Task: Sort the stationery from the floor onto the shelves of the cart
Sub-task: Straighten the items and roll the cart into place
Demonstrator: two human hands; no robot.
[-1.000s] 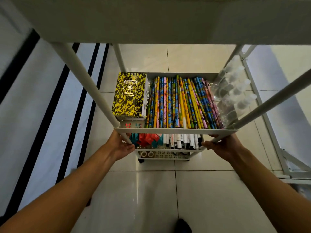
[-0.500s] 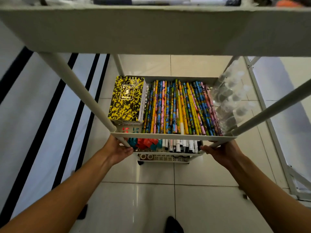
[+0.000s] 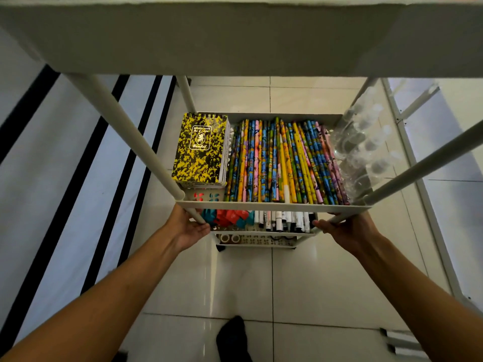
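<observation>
Tiled floor [image 3: 313,270] below; left hand [image 3: 189,227] and right hand [image 3: 345,228] grip the cart [image 3: 271,206] posts; a jerk may spill the pencils [image 3: 282,163].

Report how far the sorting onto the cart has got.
Mostly done, it seems: notebook, pencils and clear bottles fill one shelf, markers the shelf below. In hand: left hand and right hand grip the cart posts. Left: no stationery shows on the visible floor.

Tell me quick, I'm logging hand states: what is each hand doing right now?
Left hand: closed, grip round the cart's near-left post.
Right hand: closed, grip round the cart's near-right post.
</observation>
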